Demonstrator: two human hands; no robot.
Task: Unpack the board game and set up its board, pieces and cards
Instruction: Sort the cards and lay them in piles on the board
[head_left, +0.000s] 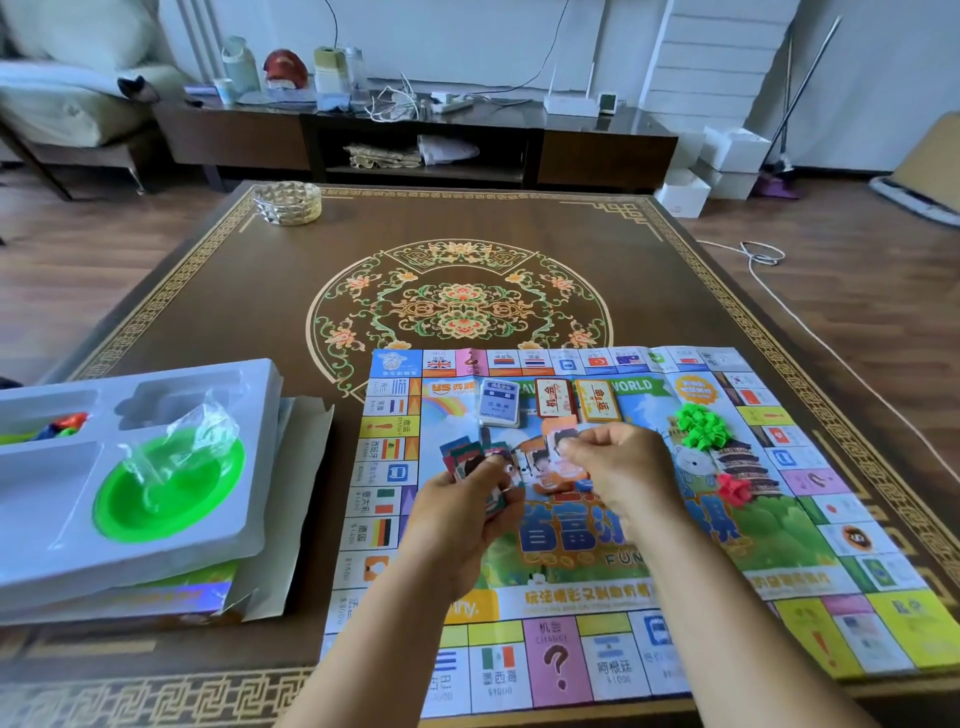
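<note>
Over the middle of the board (597, 545), a fan of character cards (470, 457) is gripped in the left hand (462, 525); one card (558, 441) is pinched by the right hand (618, 467). Thin, light, probably slippery, they are best taken by the edges. Left of the board, a crumpled bag (182, 441) is seen in the tray (62, 566), in its green bowl (166, 493)

the hands (618, 467) hide the board's (779, 525) central title.

Both hands, left hand (467, 512) and right hand (618, 467), pinch cards (558, 462) over the board (571, 561).
</note>
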